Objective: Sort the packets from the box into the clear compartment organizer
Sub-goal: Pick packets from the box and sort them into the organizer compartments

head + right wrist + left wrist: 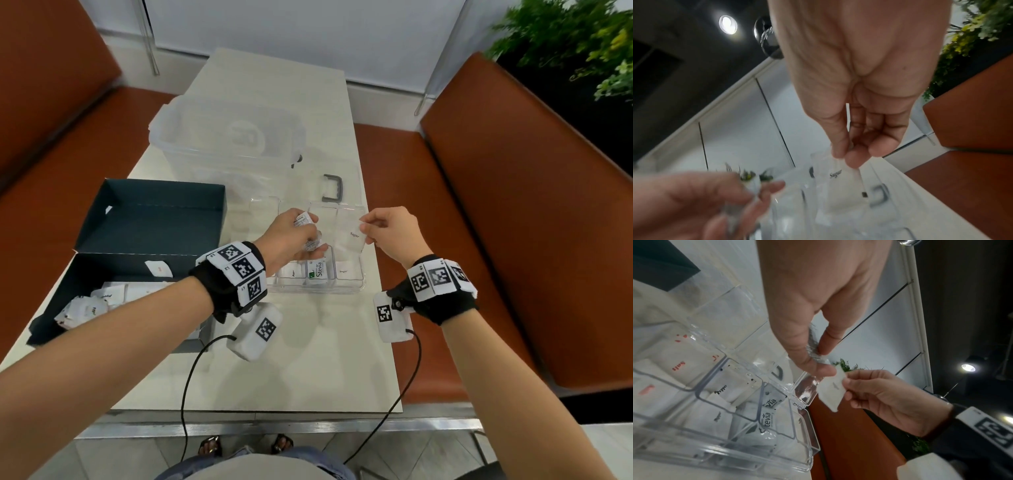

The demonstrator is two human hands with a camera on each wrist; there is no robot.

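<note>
Head view: my right hand [390,233] pinches a white sugar packet [352,236] by its top corner, hanging it above the clear organizer [349,286] just below both hands. My left hand [291,240] curls around a small bunch of packets [306,219]. More packets lie in the dark box [144,219] beside my left wrist. I judge the light pinch could slip, dropping the sugar into the neighbouring stevia compartment [317,270], or the bunch could spill.
</note>
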